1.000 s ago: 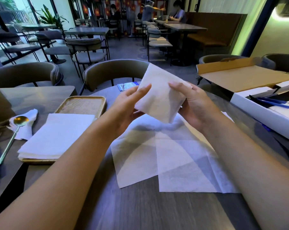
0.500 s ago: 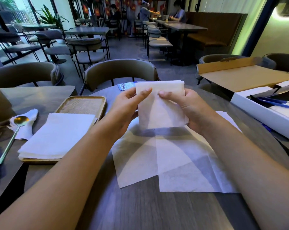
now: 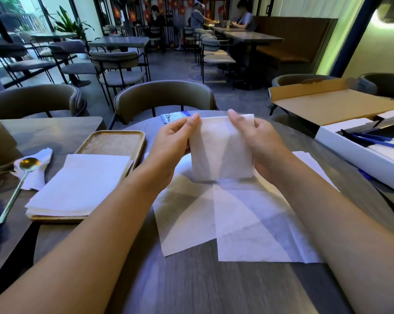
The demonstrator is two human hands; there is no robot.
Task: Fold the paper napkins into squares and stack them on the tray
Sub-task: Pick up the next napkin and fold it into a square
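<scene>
Head view: both hands clamped on one folded napkin, held up off the table. Left hand pinches the napkin's left edge near the top corner, thumb on the near face, fingers curled behind. Right hand pinches the right edge the same way, thumb tip up near the top right corner. No gap between fingers and paper on either side.

Napkin sits between the two hands, roughly upright, facing the camera, top edge about level. Bottom edge hangs just above the loose sheets below; can't tell if it touches them.

Napkin: thin white tissue, roughly square as held, slightly translucent, soft creases across the face.

Under the hands: unfolded napkin sheets lying flat on the round table, overlapping, white, thin, with visible fold lines. Table top is dark grey with a wood-grain look.

Left of the hands: wooden tray, rectangular, rounded corners, raised rim, light wood grain. Stack of folded napkins sits on its near half, white, edges roughly aligned, overhanging the tray's near rim; far half of the tray is bare wood.

Further left: gold-coloured spoon resting on a crumpled white napkin. Right: open white box with blue pens inside, brown cardboard box behind it.
</scene>
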